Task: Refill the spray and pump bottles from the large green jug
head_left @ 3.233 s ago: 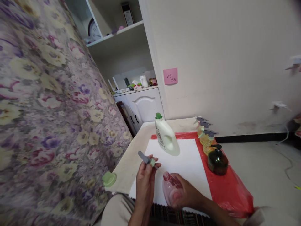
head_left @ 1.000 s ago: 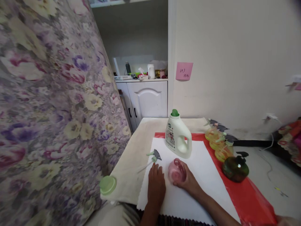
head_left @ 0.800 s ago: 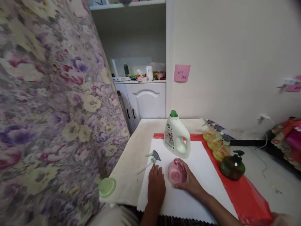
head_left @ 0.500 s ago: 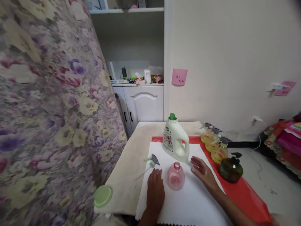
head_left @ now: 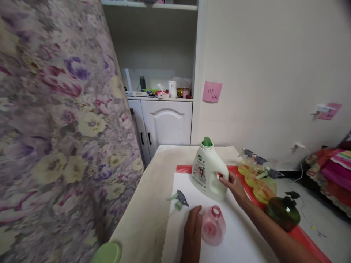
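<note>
My right hand (head_left: pixel 233 185) is on the handle of a white detergent jug (head_left: pixel 207 173) with a green cap, thumb in front and fingers curled round it. The jug stands on a white sheet (head_left: pixel 241 237). My left hand (head_left: pixel 192 230) lies flat and open on that sheet, its side touching a small pink bottle (head_left: pixel 213 230) that stands uncapped. A grey and green spray trigger head (head_left: pixel 178 199) lies on the sheet just beyond my left fingertips.
Three yellow spray bottles (head_left: pixel 259 178) and a dark green pump bottle (head_left: pixel 283 216) stand on a red plastic sheet (head_left: pixel 183 168) at the right. A green lid (head_left: pixel 108 253) lies at the beige table's near left corner. A floral curtain (head_left: pixel 55 128) hangs at the left; white cupboards (head_left: pixel 164 122) stand behind.
My left hand put the spray trigger head down on the sheet. My right hand let go of the pink bottle and moved forward to the jug's handle. The camera shifted.
</note>
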`<control>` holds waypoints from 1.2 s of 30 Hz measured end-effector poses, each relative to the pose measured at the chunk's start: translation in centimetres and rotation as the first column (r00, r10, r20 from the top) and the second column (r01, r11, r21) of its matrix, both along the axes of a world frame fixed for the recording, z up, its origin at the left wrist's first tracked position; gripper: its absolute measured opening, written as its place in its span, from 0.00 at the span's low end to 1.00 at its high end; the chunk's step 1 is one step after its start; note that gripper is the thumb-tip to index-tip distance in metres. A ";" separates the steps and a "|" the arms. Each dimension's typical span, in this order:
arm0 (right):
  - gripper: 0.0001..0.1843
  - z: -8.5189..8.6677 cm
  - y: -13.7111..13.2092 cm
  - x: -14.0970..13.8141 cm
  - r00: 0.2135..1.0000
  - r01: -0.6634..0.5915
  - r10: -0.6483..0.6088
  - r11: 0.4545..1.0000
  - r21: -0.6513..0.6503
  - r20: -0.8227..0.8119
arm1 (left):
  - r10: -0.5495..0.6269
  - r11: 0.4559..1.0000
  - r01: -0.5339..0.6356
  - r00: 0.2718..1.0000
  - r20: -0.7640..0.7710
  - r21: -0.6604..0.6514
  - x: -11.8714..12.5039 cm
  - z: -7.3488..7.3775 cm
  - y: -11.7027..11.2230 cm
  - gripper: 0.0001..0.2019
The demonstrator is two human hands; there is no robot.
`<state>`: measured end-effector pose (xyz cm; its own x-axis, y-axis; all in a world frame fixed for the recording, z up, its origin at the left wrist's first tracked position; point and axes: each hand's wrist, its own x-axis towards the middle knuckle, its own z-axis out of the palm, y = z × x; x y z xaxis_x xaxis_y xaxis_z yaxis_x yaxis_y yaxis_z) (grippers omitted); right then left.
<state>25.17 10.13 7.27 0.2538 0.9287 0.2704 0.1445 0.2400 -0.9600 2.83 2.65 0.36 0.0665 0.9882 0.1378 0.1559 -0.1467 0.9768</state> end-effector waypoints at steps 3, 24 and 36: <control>0.20 0.4 1.2 -0.2 1.000 -0.011 0.012 1.000 -0.024 0.021 | 0.013 0.999 -0.012 1.000 0.024 -0.038 0.2 -1.8 0.2 0.22; 0.22 8.2 2.3 -0.6 0.991 0.087 -0.089 0.996 0.023 0.097 | -0.095 0.986 0.108 0.990 0.108 -0.127 0.5 1.2 -0.2 0.24; 0.24 15.1 -12.2 4.7 0.953 0.101 -0.059 0.987 -0.127 0.297 | -0.094 0.995 0.097 0.985 0.144 -0.013 -0.1 0.6 -0.1 0.24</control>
